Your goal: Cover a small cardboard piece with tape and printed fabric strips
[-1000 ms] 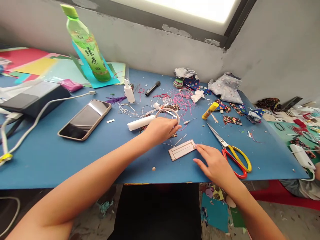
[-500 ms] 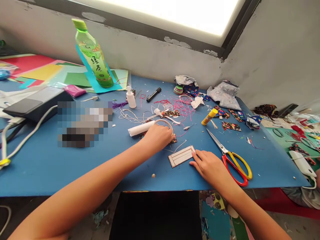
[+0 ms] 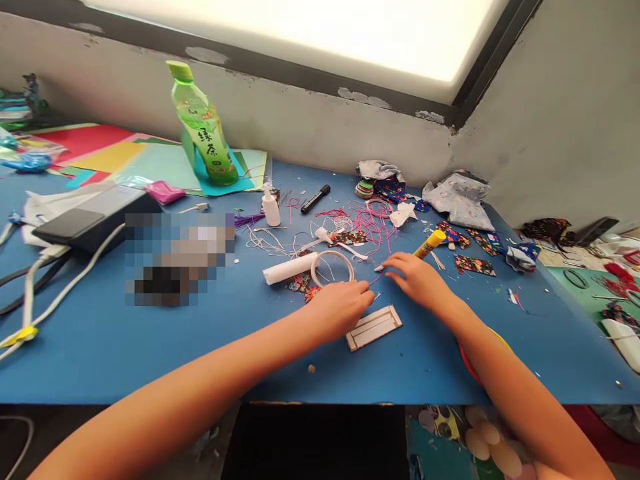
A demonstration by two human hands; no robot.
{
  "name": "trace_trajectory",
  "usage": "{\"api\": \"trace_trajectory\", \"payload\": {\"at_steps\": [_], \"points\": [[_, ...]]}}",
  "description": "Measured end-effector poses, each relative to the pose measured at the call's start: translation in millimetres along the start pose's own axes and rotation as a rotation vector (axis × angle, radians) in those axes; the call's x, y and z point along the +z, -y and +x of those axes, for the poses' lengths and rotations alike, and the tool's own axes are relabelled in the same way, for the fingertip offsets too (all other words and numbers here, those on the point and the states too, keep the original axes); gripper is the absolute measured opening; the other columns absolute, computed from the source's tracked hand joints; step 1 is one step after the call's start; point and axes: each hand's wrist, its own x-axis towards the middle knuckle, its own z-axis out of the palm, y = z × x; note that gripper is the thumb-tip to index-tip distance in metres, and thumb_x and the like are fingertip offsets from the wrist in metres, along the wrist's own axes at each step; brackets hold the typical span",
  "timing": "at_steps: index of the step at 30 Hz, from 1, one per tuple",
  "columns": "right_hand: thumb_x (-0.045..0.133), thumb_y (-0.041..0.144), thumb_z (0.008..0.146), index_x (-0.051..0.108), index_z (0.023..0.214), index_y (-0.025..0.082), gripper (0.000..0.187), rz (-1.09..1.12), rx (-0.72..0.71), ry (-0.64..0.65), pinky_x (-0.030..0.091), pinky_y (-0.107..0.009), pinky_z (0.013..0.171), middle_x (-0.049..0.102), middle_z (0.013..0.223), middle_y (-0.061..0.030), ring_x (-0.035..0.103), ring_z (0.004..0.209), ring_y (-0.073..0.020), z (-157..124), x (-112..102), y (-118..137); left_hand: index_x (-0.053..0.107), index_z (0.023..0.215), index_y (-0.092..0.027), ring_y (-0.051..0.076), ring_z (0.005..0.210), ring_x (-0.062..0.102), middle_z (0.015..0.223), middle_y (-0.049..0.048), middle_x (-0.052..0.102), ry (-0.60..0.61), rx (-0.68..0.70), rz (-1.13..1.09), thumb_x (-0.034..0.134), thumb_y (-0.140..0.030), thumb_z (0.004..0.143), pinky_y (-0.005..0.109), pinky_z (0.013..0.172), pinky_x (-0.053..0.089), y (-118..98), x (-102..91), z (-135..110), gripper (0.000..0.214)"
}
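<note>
My left hand (image 3: 345, 305) is closed in a pinch above the far edge of a small white panel with brown strips (image 3: 374, 327); whatever its fingertips hold is hidden. Just right of it, my right hand (image 3: 419, 279) has its fingers apart, reaching toward a small white piece (image 3: 379, 269) beside a pink cord. A pale ring, like a roll of tape (image 3: 333, 268), lies beyond my left hand. Beside the ring is a white rolled tube (image 3: 290, 269). A yellow glue stick (image 3: 429, 244) stands behind my right hand. My right forearm mostly covers the red and yellow scissors handles (image 3: 470, 363).
Tangled pink and white cords (image 3: 373, 223) and patterned fabric scraps (image 3: 475, 265) litter the blue table (image 3: 225, 347). A black marker (image 3: 315, 199), a white pump bottle (image 3: 271, 208) and a green tea bottle (image 3: 207, 137) are farther back. A black device with cables (image 3: 97, 217) sits left.
My left hand has left the ring and moved right, toward the panel. My right hand has let go of the panel and moved up and away, toward the small white piece. The view has shifted slightly.
</note>
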Motion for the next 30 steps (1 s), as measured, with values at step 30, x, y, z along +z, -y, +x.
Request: {"api": "trace_trajectory", "payload": {"at_steps": [30], "points": [[0.039,0.052,0.095,0.056,0.074,0.017,0.044,0.698,0.052,0.222,0.036,-0.022,0.053,0.047,0.064,0.0027,0.042,0.058,-0.0107,-9,-16,38,0.065,0.105,-0.014,0.019,0.077,0.069,0.088,0.0069,0.072,-0.308,0.001,-0.352,0.052,-0.023,0.094,0.028,0.067,0.054,11,-8.6,-5,0.020]]}}
